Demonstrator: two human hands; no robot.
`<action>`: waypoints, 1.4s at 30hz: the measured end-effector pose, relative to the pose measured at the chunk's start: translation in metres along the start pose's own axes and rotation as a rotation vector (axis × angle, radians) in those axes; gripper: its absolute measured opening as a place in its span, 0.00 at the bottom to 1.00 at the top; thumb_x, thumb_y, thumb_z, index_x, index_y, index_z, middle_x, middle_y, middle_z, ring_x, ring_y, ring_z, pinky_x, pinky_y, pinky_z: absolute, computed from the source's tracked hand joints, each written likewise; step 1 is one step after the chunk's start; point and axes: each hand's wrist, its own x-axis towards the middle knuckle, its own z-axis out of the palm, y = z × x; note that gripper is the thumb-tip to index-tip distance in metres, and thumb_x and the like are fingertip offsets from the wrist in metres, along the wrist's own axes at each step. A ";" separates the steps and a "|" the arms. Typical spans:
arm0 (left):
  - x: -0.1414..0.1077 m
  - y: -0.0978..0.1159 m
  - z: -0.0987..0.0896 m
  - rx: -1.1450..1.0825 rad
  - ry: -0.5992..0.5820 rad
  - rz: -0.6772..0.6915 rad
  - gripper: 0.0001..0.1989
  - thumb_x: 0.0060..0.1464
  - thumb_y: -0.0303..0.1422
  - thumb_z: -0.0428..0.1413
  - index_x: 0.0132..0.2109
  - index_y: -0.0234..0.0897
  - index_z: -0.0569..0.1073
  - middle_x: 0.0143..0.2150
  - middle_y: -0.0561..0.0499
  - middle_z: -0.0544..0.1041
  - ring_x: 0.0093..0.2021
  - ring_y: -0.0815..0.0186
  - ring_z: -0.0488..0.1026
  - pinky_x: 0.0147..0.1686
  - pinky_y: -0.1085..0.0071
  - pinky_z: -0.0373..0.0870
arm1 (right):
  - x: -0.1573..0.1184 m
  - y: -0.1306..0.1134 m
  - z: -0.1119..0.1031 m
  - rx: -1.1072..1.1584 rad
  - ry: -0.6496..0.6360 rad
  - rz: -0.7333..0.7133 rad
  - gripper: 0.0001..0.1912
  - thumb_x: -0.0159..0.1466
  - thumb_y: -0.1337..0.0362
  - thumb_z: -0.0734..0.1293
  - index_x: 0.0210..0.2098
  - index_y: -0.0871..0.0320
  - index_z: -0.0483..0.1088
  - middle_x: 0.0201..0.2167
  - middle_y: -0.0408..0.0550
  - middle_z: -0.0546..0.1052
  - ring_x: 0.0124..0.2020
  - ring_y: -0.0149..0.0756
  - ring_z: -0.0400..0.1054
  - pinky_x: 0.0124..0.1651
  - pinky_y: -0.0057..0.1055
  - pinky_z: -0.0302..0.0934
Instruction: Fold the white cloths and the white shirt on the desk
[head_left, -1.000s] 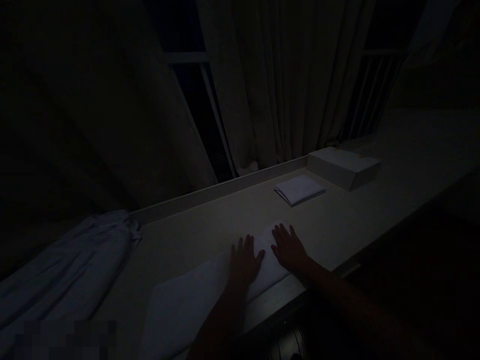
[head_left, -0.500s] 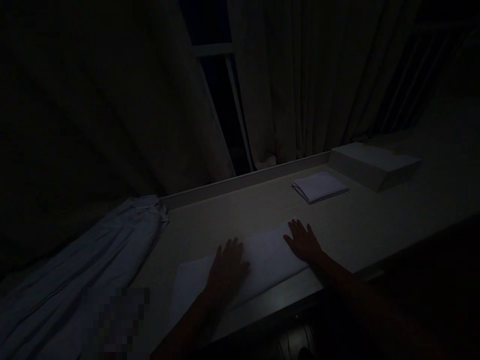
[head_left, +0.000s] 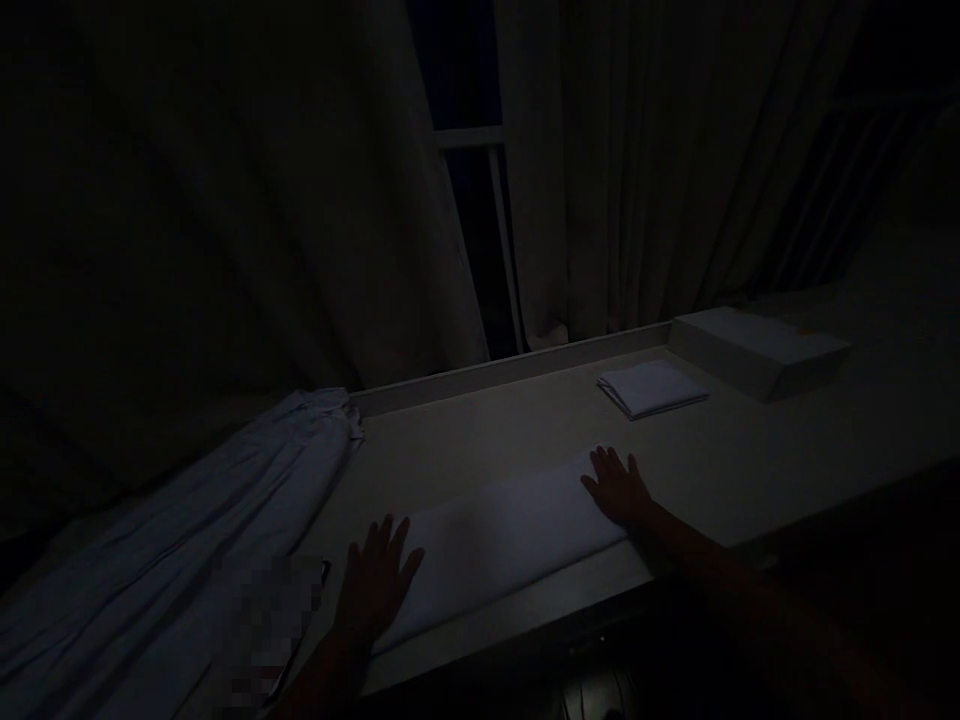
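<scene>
A white cloth [head_left: 502,540], folded into a long strip, lies flat along the front of the pale tabletop [head_left: 480,430]. My left hand [head_left: 379,575] rests on the strip's left end, fingers spread. At the opposite end my right hand [head_left: 619,488] lies flat on the cloth near its right edge, with the fingers also apart. Neither hand grips anything. Behind and to the right sits a second folded white cloth [head_left: 652,388], squared into a small flat stack. The scene is very dark, so fine folds are hard to make out.
A heap of crumpled pale fabric [head_left: 247,480] covers the table's left side, with a blurred-out flat item [head_left: 270,620] at its front. A box [head_left: 757,350] stands at the back right. Behind the table's raised back edge [head_left: 510,368] hang long curtains [head_left: 360,200].
My left hand has slid left along the cloth from near its middle to its left end. My right hand stays at the right end. The view has shifted slightly.
</scene>
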 end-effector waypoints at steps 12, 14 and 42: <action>-0.021 0.078 -0.008 -0.151 -0.101 0.306 0.35 0.60 0.54 0.43 0.70 0.54 0.45 0.72 0.50 0.48 0.71 0.49 0.45 0.64 0.42 0.46 | -0.067 -0.172 0.001 0.272 -0.095 -0.556 0.37 0.68 0.41 0.51 0.68 0.54 0.51 0.69 0.51 0.50 0.70 0.47 0.39 0.69 0.52 0.30; -0.029 0.061 -0.004 -0.128 -0.097 0.257 0.34 0.60 0.54 0.43 0.70 0.56 0.45 0.73 0.51 0.47 0.71 0.48 0.44 0.64 0.42 0.46 | -0.064 -0.147 -0.006 0.262 -0.094 -0.526 0.38 0.66 0.38 0.53 0.68 0.49 0.51 0.70 0.49 0.50 0.70 0.48 0.39 0.69 0.51 0.30; -0.115 -0.030 -0.023 -0.131 -0.077 0.397 0.43 0.52 0.25 0.48 0.71 0.47 0.39 0.65 0.49 0.64 0.62 0.57 0.66 0.63 0.60 0.60 | -0.133 0.089 -0.031 0.049 -0.174 -0.502 0.36 0.61 0.72 0.59 0.69 0.56 0.51 0.68 0.54 0.53 0.68 0.46 0.49 0.67 0.48 0.45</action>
